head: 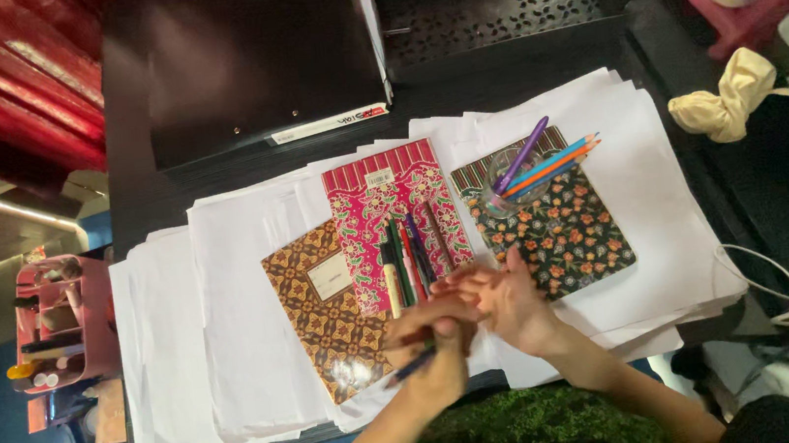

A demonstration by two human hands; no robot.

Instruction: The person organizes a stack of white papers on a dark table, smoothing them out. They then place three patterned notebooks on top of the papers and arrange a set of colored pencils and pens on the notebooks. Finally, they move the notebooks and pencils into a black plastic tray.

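A dark blue pen [413, 365] is gripped in the closed fingers of the left hand [436, 338], just past the near edge of the brown patterned notebook [325, 310]; the right hand [505, 300] is held open and empty, its fingers spread, touching the left. Several pens [409, 261] are already laid in a row on the pink floral notebook [392, 202]; a few coloured pencils [546, 163] are left in the clear glass cup [511, 180] on the dark floral notebook [559, 227], so the sorting is judged partly done. Loose white paper sheets [231, 349] are spread over the black worktop [139, 196], beside a black ring binder [247, 60], a black perforated tray [488, 3] and a pink organiser [65, 323].
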